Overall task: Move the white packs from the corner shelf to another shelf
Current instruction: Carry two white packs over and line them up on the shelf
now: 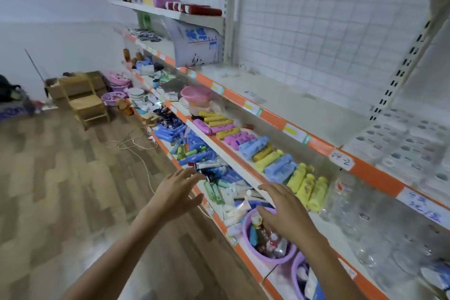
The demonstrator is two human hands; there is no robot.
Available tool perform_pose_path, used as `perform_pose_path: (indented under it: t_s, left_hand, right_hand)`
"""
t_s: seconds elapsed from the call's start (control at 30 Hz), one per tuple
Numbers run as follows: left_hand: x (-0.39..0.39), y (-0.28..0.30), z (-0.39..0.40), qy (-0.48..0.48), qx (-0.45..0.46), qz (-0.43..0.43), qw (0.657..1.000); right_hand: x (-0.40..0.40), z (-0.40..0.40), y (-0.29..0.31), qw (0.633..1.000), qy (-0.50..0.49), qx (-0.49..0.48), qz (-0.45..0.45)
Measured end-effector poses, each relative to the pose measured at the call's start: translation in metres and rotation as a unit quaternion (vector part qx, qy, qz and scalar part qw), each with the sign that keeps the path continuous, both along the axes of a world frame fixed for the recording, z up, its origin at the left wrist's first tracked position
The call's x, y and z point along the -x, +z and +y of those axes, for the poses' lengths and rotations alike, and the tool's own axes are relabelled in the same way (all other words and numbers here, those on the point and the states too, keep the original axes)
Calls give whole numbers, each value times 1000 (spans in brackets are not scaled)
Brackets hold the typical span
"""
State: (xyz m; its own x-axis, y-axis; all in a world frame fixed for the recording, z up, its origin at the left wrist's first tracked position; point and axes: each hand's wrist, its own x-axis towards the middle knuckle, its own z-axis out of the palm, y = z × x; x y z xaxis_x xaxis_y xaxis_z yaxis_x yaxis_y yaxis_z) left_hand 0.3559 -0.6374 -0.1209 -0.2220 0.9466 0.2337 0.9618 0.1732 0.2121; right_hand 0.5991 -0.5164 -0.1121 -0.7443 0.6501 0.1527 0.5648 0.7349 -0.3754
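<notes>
Wood-pattern floor (60, 178) fills the left side, w/ a small wooden chair (89, 102) and cardboard boxes (73, 85) by the far wall. White shelving w/ orange edge strips runs from the far corner toward the camera, backed by a wire grid panel (316, 19).

Left hand (176, 193) is held out over the aisle edge of the low shelf (220, 223), fingers spread and straight, nothing gripped. Right hand (283, 212) is raised likewise, fingers splayed, hovering above a purple tub (267, 254) of small items; no contact can be made out. Both hands appear poised for a reach, prob. toward the white packs (235, 212), a loose heap of pale tubes and sachets lying flat on the low shelf between the two hands, beside green tubes (214, 192). Whether these are the exact packs meant can't be told; they look soft, light, jumbled, so likely to slide if scooped carelessly.

Further right, yellow bottles (308, 190) and blue bottles (280, 170) are laid in rows on the middle shelf. Upper shelf (304, 109) is seen bare, prob. the destination.
</notes>
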Motion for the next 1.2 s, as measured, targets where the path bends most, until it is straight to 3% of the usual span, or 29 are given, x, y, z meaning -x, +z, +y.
perform_pose_path:
  t_s: [0.27, 0.63, 0.9, 1.2]
  left_hand:
    - [131, 25, 54, -23, -9, -10, 1000]
    - [225, 48, 164, -58, -46, -63, 995]
    - [297, 89, 273, -68, -96, -21, 993]
    - [399, 135, 427, -14, -76, -24, 997]
  right_hand:
    - [133, 58, 16, 999, -11, -24, 25]
    - [215, 149, 42, 996, -37, -41, 70]
    - [291, 276, 81, 986, -15, -61, 156]
    - [404, 447, 116, 991, 13, -49, 126]
